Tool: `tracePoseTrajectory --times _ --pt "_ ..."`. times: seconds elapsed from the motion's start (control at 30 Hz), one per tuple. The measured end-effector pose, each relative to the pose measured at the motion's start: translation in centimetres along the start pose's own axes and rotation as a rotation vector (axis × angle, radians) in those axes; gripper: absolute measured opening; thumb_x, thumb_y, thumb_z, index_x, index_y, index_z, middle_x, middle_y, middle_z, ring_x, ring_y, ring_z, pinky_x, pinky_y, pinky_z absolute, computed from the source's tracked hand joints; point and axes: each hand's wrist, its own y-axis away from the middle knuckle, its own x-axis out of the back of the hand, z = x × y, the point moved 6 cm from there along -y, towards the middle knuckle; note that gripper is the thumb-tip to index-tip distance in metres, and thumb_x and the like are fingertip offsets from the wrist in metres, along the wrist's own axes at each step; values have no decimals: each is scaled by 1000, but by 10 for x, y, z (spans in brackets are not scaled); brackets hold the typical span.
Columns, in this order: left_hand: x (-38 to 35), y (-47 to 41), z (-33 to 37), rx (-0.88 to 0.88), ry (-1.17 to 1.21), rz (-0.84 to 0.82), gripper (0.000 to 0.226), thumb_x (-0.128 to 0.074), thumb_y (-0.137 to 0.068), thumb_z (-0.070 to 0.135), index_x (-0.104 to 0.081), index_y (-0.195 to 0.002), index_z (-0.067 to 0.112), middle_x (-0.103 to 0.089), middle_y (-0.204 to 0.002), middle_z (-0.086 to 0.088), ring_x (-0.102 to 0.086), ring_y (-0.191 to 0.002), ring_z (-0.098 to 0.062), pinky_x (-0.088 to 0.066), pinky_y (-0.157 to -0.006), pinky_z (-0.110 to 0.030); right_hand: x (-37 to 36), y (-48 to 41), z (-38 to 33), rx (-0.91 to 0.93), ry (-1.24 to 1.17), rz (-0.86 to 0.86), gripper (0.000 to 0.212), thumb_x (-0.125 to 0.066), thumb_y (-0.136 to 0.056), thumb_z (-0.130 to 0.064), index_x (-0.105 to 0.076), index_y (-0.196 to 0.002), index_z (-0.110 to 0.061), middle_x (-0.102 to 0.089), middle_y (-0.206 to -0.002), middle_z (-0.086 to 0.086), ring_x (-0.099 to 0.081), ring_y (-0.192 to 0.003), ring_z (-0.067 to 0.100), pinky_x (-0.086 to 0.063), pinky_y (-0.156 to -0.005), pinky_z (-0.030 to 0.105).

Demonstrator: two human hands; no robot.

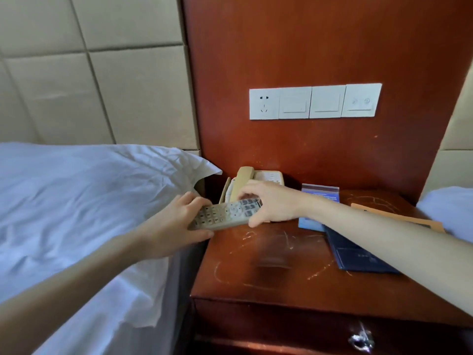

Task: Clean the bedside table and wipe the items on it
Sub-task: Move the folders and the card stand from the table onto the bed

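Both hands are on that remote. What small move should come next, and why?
Probably the right hand lets go and the left hand carries the remote aside to the bed. Both grip it above the left edge of the table, no cloth is in view, and its marked top needs freeing.

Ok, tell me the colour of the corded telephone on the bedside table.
The plastic corded telephone is beige, seen best in the head view.

Red-brown wood panel (pixel 320 47) runs up the wall, w/ a white switch & socket strip (pixel 314 102) set mid-panel. Left of panel: beige padded headboard (pixel 89 73), bed in white sheets (pixel 76 201) below it. Right of panel: more beige padding (pixel 458 139).
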Motion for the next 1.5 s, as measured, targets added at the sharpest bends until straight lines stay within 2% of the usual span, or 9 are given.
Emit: tracePoseTrajectory --times 0.17,0.37,0.57,0.67,0.97,1.07,1.2,1.37,1.5 --pt "46 66 -40 144 29 -10 46 -68 -81 37 -48 -121 29 -45 -107 13 -46 -94 1 -37 -76 -7 -16 -36 -80 147 -19 -20 45 -78 -69 -20 -61 -111 -20 -51 -102 -4 -51 -92 13 -43 -80 28" --pt "87 149 -86 308 -72 -28 39 -70 -73 28 -53 -108 28 -46 -96 13 -50 -83 -4 -40 -70 -14 -58 -72 -171 314 -36 -79 43 -80 -70 -23 -61 -108 -14 -50 -100 -3 -51 -92 15 -43 -81 30" --pt "99 208 -128 446 -157 -91 42 -65 -70 32 -54 -110 25 -46 -96 11 -46 -89 -8 -36 -75 -19 -108 -100 -226 393 -81 -120 41 -78 -70 -22 -61 -106 -12 -50 -101 2 -52 -90 19 -45 -78 33" --pt "94 228 -144 511 -143 -146 50 -57 -62 38 -55 -109 22 -47 -96 9 -46 -91 -11 -40 -79 -24 -133 -108 -240 403 -95 -150 41 -76 -71 -23 -61 -107 -11 -48 -101 2 -52 -91 19 -46 -78 33" --pt "74 255 -174 572 -85 -208 47 -55 -62 43 -51 -106 28 -44 -97 13 -40 -91 -4 -37 -76 -21 -173 -120 -247 403 -113 -187 41 -75 -71 -22 -60 -108 -11 -45 -98 1 -49 -86 17 -40 -70 23" --pt "68 255 -175 558 -100 -223 49 -55 -61 45 -50 -106 27 -43 -98 10 -41 -94 -9 -40 -82 -26 -181 -121 -243 393 -96 -190 40 -72 -70 -21 -58 -106 -13 -45 -99 1 -51 -87 18 -44 -74 28" --pt "68 253 -176 538 -126 -189 51 -67 -64 43 -50 -108 24 -40 -99 9 -39 -96 -10 -38 -84 -26 -188 -119 -239 384 -74 -176 43 -69 -67 -21 -55 -107 -17 -40 -99 -1 -53 -85 20 -49 -77 38" --pt "75 253 -176 549 -135 -89 54 -78 -65 43 -49 -108 26 -33 -98 10 -36 -89 -6 -31 -70 -20 -186 -120 -242 408 -87 -35 37 -65 -73 -13 -54 -108 -12 -37 -101 -1 -52 -82 21 -37 -65 26" --pt "79 256 -168 533 -175 -46 53 -78 -70 39 -49 -112 27 -31 -99 11 -40 -87 -7 -42 -74 -26 -187 -116 -246 455 -96 16 34 -60 -74 -4 -52 -107 -9 -36 -103 1 -49 -79 22 -36 -64 28"
